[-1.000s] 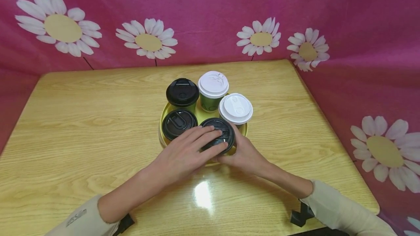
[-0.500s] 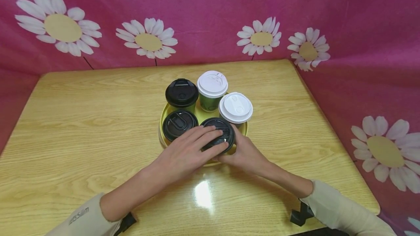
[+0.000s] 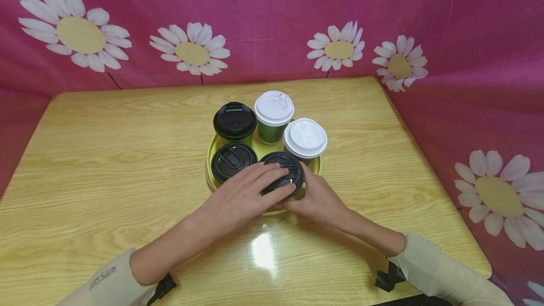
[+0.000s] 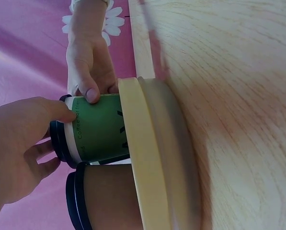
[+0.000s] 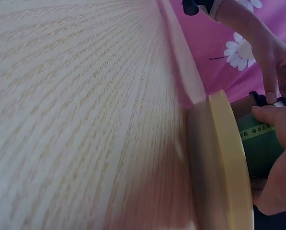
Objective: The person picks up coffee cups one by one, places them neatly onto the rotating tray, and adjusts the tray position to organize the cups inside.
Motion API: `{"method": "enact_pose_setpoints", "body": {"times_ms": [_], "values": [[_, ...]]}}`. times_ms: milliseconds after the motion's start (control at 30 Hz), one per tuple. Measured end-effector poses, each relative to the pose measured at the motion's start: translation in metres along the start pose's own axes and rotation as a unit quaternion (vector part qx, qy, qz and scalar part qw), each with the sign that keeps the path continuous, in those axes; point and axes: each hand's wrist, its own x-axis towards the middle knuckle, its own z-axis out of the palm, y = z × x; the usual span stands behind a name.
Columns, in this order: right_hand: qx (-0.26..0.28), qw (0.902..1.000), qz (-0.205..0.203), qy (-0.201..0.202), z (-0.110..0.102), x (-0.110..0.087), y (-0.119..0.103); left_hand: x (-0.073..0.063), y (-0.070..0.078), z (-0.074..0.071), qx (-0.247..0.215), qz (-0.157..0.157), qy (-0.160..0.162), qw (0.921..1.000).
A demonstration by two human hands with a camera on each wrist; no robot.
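A green paper coffee cup with a black lid stands upright at the near side of a round yellow tray. My left hand lies over the lid, fingers spread across its top; in the left wrist view the thumb presses the cup's side just under the lid. From the right, my right hand grips the cup's body, thumb toward me. Left of it on the tray is a brown cup with a black lid, close beside my left fingers.
Behind on the tray stand another black-lidded cup and two white-lidded cups, one at the back and one at the right. The tray rests on a wooden table. A pink flowered cloth hangs around the back and sides.
Both hands keep their hold on the green cup. The black-lidded and white-lidded cups behind have shifted very slightly in the head view, the back ones leftward.
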Motion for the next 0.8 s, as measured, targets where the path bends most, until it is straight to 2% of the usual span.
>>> {"method": "enact_pose_setpoints", "body": {"times_ms": [800], "values": [[-0.051, 0.9986, -0.01, 0.011, -0.0055, -0.0048, 0.0028, 0.0006, -0.0001, 0.0009, 0.012, 0.001, 0.002, 0.9999]]}}
